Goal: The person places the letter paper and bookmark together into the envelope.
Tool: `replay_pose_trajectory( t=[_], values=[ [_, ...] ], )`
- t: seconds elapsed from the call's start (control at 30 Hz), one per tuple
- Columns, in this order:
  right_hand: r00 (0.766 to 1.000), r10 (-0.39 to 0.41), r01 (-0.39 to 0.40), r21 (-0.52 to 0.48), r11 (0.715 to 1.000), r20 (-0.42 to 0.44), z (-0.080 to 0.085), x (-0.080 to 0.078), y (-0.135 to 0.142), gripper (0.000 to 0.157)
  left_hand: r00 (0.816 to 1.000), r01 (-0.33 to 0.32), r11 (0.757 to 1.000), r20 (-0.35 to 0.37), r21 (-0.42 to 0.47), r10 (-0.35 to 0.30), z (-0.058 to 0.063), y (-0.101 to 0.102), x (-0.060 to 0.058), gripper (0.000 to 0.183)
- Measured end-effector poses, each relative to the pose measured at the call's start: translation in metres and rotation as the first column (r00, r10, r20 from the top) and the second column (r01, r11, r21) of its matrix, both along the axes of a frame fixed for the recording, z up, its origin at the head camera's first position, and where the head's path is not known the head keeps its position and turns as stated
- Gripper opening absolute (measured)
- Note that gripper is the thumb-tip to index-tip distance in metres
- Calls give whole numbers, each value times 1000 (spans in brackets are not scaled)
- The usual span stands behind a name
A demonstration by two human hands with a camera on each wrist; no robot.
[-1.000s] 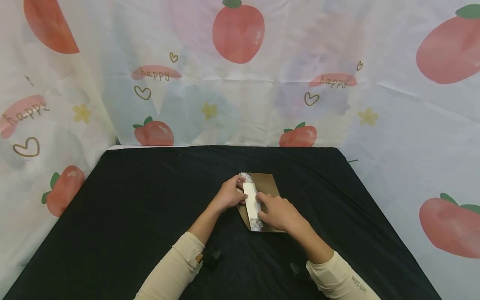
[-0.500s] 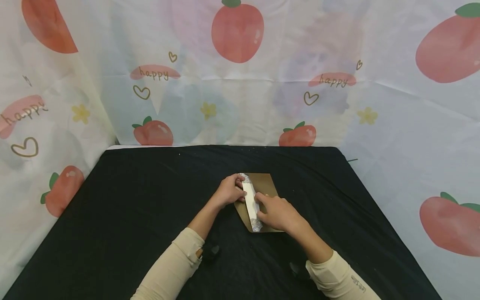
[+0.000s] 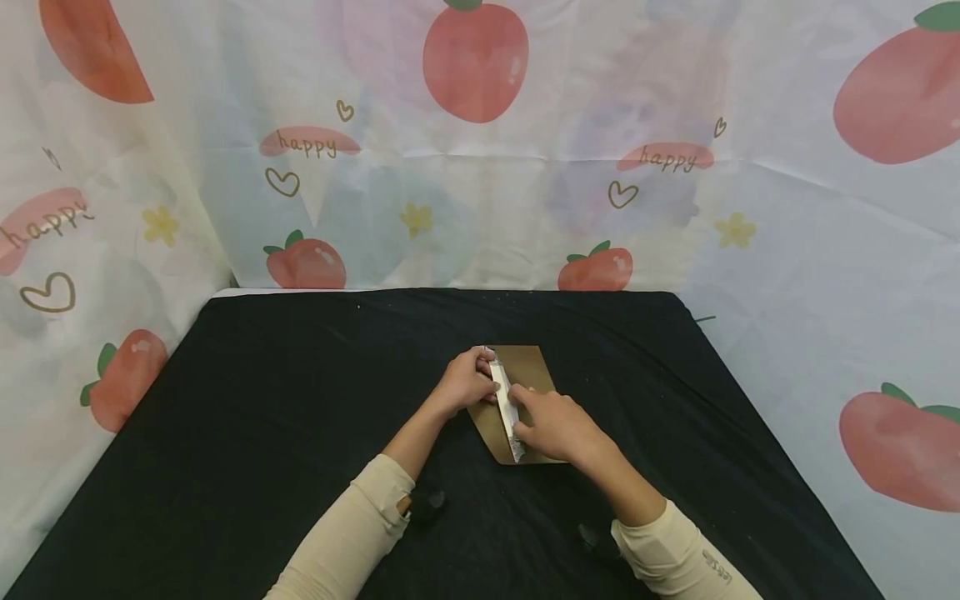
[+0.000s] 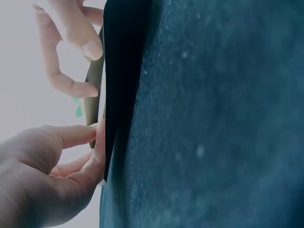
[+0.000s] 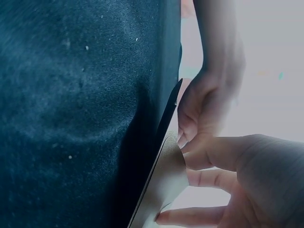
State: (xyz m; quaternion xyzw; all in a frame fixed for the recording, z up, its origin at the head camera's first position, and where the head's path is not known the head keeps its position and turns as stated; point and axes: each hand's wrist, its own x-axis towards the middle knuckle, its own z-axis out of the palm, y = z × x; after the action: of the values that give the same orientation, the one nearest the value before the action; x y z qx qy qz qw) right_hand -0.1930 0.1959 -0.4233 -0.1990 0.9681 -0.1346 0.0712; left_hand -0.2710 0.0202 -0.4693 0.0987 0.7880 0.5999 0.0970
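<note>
A brown paper sheet (image 3: 528, 362) lies flat on the dark cloth, its lower left corner slanted. Along its left part runs a narrow white flap (image 3: 507, 410) with silvery patterned ends, tilted up from the sheet. My left hand (image 3: 465, 383) pinches the flap's left side near its far end; thumb and fingers meet at its edge in the left wrist view. From the right, my right hand (image 3: 558, 423) holds the flap lower down between thumb and forefinger. In the right wrist view its other fingers (image 5: 194, 216) reach along the brown sheet (image 5: 166, 183).
Black cloth (image 3: 300, 400) covers the table. A pale curtain (image 3: 480, 200) printed with peaches, hearts and the word "happy" hangs behind and at both sides. Small dark devices sit under both wrists, the left device (image 3: 429, 504) showing beside the cuff.
The white flap has tipped up and looks narrower, more edge-on. My left hand has shifted slightly right with it. The right hand stays nearly in place.
</note>
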Motion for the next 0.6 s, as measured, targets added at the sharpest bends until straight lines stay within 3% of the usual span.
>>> replay_pose_trajectory(
  t=[0.6],
  values=[
    [1000, -11, 11, 1, 1000, 26, -1, 0, 0, 28, 1000, -15, 1000, 19, 1, 15, -2, 10, 1, 52]
  ],
)
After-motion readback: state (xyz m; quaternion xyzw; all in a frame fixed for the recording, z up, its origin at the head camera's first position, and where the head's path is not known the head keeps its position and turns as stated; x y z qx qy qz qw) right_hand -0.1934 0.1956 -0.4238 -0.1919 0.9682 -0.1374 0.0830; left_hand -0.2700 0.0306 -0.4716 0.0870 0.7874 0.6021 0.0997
